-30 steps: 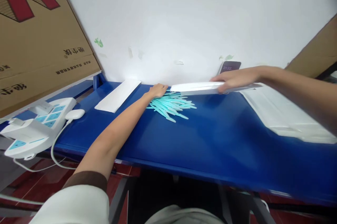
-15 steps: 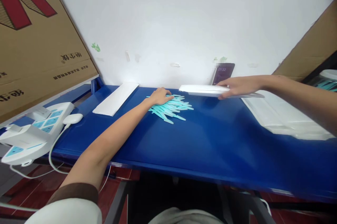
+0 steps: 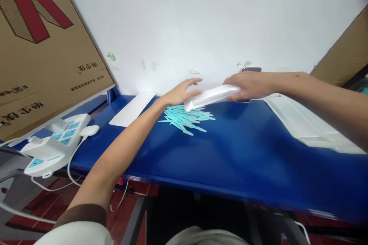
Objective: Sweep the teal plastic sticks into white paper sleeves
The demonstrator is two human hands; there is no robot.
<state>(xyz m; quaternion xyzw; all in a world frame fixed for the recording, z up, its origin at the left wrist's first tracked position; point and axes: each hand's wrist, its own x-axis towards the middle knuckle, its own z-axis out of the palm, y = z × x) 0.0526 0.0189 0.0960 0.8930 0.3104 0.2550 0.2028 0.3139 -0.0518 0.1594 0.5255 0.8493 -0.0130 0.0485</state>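
A pile of several thin teal plastic sticks (image 3: 185,116) lies on the blue table (image 3: 235,149) near the wall. My right hand (image 3: 247,84) grips a long white paper sleeve (image 3: 211,96), tilted down to the left over the pile. Just behind the sleeve's left end, my left hand (image 3: 182,92) is lifted with its fingers spread, and I cannot tell whether it touches the sleeve. Nothing shows in the left hand.
A single white sleeve (image 3: 132,108) lies at the back left. A stack of white sleeves (image 3: 307,124) lies at the right. A phone (image 3: 250,70) leans on the wall behind my right hand. A white power strip (image 3: 54,141) sits at the left edge beside cardboard boxes (image 3: 43,49).
My right hand has carried the white sleeve left and tilted it over the teal pile. My left hand has risen off the sticks toward the sleeve's end.
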